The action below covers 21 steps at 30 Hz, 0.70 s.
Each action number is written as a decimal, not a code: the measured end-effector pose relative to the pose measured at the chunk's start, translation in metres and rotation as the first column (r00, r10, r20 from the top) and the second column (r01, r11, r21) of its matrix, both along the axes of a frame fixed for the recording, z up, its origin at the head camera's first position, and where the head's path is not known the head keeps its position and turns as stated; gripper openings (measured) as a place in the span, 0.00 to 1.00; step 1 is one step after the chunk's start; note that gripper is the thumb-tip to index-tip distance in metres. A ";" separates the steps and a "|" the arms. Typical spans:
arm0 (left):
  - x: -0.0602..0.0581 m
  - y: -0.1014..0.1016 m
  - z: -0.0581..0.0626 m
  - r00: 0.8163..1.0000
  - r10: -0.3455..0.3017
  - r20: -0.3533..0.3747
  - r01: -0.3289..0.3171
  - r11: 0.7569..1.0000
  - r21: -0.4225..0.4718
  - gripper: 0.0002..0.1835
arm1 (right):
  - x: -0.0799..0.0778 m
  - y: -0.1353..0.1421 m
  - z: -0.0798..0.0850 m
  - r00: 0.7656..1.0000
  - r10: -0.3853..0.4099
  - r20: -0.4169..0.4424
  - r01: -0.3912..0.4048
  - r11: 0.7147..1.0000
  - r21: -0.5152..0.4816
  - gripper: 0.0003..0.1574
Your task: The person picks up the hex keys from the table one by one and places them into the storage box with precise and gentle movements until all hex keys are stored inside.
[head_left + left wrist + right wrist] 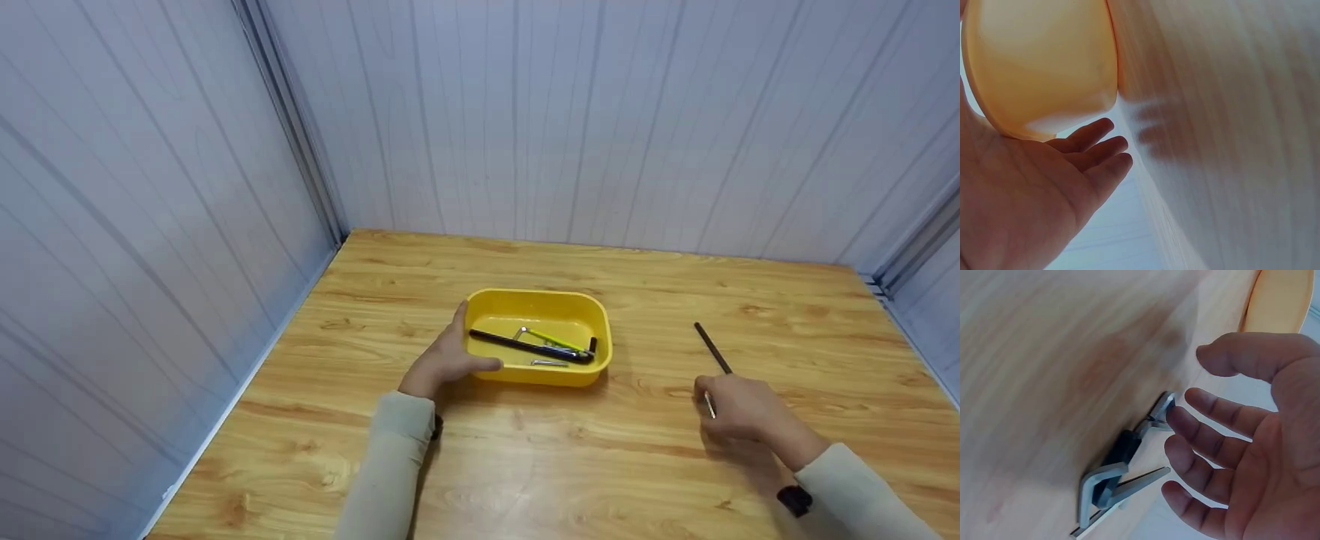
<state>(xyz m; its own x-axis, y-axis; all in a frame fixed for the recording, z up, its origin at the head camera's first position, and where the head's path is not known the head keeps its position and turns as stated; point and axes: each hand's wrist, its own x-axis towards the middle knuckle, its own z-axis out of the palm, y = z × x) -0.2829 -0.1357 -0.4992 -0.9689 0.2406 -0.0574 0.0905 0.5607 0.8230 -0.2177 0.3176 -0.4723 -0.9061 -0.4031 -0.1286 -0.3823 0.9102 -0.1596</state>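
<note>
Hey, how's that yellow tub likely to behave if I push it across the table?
Probably stiff: the yellow tub has evenly curved walls. It likely slides rather than tips, being low and broad. The long black tool inside may shift, since nothing visibly fastens it.

One yellow tub, two hands, two black rods, one lime rod

Passable lane: over table between tray and right hand. Tray's left end blocked by left hand (it spans the near corner). Rod and metal keys obstruct beside right hand's fingertips; wall bounds far side.
</note>
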 end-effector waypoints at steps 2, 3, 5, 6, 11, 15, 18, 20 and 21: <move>0.000 0.000 0.000 1.000 0.002 0.002 -0.002 1.000 -0.009 0.71 | 0.000 0.000 -0.001 1.000 0.002 0.003 -0.002 1.000 -0.009 0.11; 0.000 0.000 0.001 1.000 0.002 0.004 -0.002 1.000 -0.013 0.71 | 0.001 -0.001 -0.002 1.000 0.002 0.008 -0.002 1.000 -0.014 0.11; 0.000 0.000 0.002 1.000 0.004 0.005 -0.004 1.000 -0.019 0.71 | 0.001 -0.002 -0.003 1.000 0.007 0.013 -0.006 1.000 -0.020 0.11; 0.000 -0.001 0.002 1.000 0.004 0.005 -0.004 1.000 -0.022 0.71 | 0.001 -0.003 -0.004 1.000 0.009 0.015 -0.009 1.000 -0.021 0.10; 0.000 -0.001 0.002 1.000 0.004 0.002 -0.004 1.000 -0.027 0.72 | 0.000 -0.007 -0.004 0.999 0.006 0.037 -0.004 0.999 -0.046 0.09; 0.001 0.000 0.002 1.000 0.008 -0.004 -0.008 1.000 -0.026 0.72 | 0.000 -0.008 -0.005 1.000 -0.006 0.022 0.008 0.998 -0.066 0.10; 0.001 0.000 0.001 1.000 0.008 -0.006 -0.008 0.999 -0.032 0.72 | -0.001 -0.008 -0.007 1.000 -0.021 0.012 0.021 0.997 -0.072 0.11; 0.001 0.000 0.001 1.000 0.007 -0.008 -0.007 0.999 -0.037 0.72 | -0.001 -0.008 -0.009 0.999 -0.036 0.017 0.037 0.996 -0.082 0.10; 0.000 -0.001 0.001 1.000 0.006 -0.010 -0.006 0.999 -0.040 0.72 | -0.001 -0.008 -0.009 0.999 -0.044 0.020 0.045 0.995 -0.087 0.09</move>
